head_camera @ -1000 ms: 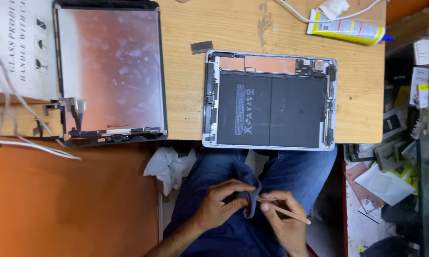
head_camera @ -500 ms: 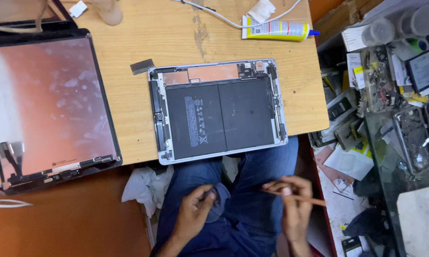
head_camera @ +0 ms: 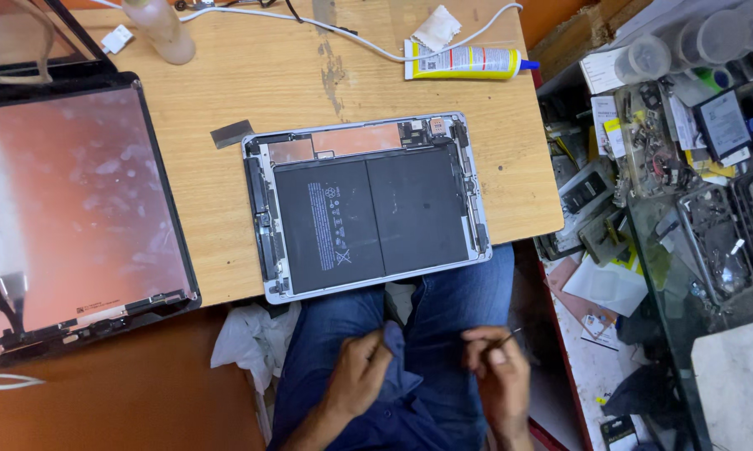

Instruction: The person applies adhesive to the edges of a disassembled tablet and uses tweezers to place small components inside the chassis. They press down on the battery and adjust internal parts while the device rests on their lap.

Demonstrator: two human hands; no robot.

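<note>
Below the opened silver tablet shell (head_camera: 368,205), left hand (head_camera: 356,376) pinches blue cloth (head_camera: 401,367) while right hand (head_camera: 497,372) grips a thin metal tool (head_camera: 508,337), seemingly mid-wipe.

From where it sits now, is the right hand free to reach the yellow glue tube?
Probably not yet: the right hand holds a thin tool over the lap, and the opened tablet lies between it and the yellow glue tube.

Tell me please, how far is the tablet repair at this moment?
Done: the opened tablet lies on the table with its black battery exposed, and the removed screen panel lies apart at its left. In hand: the left hand pinches dark cloth over the lap, and the right hand holds a thin tool. Left: the screen panel is not yet refitted.
</note>
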